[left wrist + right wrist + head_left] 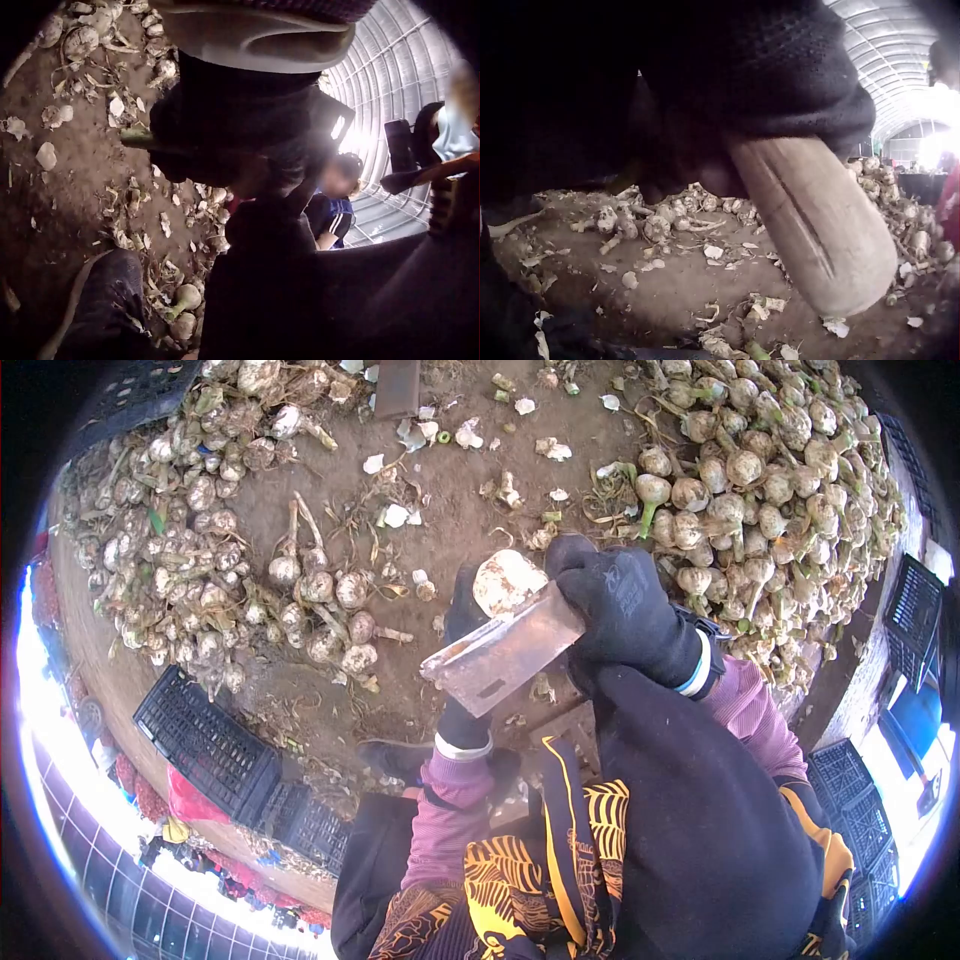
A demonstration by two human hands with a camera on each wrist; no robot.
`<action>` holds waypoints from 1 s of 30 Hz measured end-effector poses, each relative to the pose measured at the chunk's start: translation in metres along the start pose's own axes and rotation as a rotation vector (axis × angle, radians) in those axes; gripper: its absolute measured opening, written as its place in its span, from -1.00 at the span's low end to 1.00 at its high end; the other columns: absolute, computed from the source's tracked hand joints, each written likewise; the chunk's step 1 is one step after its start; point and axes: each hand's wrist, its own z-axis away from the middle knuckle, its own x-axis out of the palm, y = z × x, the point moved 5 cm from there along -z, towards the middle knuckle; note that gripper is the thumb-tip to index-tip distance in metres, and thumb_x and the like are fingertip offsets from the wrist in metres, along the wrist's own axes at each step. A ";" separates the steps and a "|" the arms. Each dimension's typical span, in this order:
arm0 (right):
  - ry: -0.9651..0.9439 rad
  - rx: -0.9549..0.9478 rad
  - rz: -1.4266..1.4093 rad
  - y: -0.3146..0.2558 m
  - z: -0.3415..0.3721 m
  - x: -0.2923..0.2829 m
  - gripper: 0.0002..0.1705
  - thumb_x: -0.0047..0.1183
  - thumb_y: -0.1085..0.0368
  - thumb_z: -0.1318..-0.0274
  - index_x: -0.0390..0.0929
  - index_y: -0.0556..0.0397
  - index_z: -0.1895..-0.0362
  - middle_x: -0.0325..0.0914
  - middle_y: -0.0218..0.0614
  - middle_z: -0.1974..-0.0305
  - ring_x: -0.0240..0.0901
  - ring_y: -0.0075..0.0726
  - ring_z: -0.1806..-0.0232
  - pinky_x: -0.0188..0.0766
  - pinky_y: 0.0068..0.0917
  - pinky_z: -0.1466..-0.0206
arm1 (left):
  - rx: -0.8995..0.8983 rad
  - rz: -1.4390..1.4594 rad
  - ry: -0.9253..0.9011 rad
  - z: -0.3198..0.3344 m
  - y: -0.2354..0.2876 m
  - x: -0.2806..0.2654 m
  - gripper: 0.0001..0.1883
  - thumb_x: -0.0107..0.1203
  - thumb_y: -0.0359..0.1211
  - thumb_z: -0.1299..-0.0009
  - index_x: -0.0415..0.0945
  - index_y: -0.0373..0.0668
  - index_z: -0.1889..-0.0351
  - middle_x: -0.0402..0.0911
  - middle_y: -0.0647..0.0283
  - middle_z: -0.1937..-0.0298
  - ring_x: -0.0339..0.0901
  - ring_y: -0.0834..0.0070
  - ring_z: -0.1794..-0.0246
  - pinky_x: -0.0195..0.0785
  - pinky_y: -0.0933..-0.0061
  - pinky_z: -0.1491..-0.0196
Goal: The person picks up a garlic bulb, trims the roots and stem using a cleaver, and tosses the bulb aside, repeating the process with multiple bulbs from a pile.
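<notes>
In the head view my left hand (462,610), in a dark glove, grips a whitish garlic bulb (508,582). Much of that hand is hidden behind the bulb and the blade. A green stem end (136,137) pokes out of the left glove (225,127) in the left wrist view. My right hand (622,605), gloved too, holds a broad cleaver-like knife (512,658) with a slot in its blade. The blade's upper edge lies right along the bulb's lower side. From the right glove (802,90) the wooden handle (825,225) sticks out in the right wrist view.
Garlic with stems lies heaped on the left (200,560) and in a bigger pile (760,480) on the right. Peel scraps and cut stems dot the soil (450,490) between them. Black crates (205,735) stand at the sides. Another person (330,214) shows in the left wrist view.
</notes>
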 end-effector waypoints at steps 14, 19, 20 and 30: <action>0.186 0.315 0.086 0.110 0.033 0.040 -0.66 0.25 0.06 0.21 0.55 0.08 0.62 0.49 -0.06 0.60 0.49 0.10 0.49 0.39 -0.13 0.40 | -0.239 -0.256 0.113 -0.018 0.006 0.012 -0.33 0.45 -0.39 -0.02 0.39 -0.21 -0.11 0.60 0.23 0.09 0.56 0.50 0.10 0.47 0.43 0.04; 0.230 0.552 -0.242 0.102 0.044 0.042 -0.78 0.12 0.21 0.06 0.60 0.14 0.50 0.52 0.02 0.54 0.49 0.17 0.50 0.42 -0.13 0.38 | -0.064 -0.420 0.144 -0.033 0.022 0.007 -0.29 0.46 -0.46 -0.03 0.35 -0.22 -0.16 0.50 0.20 -0.07 0.48 0.52 -0.02 0.46 0.45 -0.03; 0.195 0.543 -0.296 0.103 0.044 0.048 -0.79 0.11 0.23 0.04 0.61 0.14 0.49 0.53 0.02 0.54 0.50 0.16 0.49 0.43 -0.14 0.37 | -0.092 -0.347 0.169 -0.032 0.022 0.003 -0.32 0.42 -0.46 -0.08 0.33 -0.23 -0.17 0.48 0.19 -0.06 0.48 0.48 -0.03 0.46 0.43 -0.05; 0.209 0.509 -0.629 0.048 0.021 0.034 -0.77 0.14 0.29 0.00 0.60 0.14 0.23 0.61 -0.01 0.32 0.59 0.02 0.29 0.46 -0.24 0.16 | -0.205 0.943 0.442 -0.021 -0.007 -0.001 -0.52 0.04 -0.48 -0.28 0.34 -0.28 -0.21 0.45 0.09 -0.20 0.30 0.14 -0.33 0.11 0.05 -0.44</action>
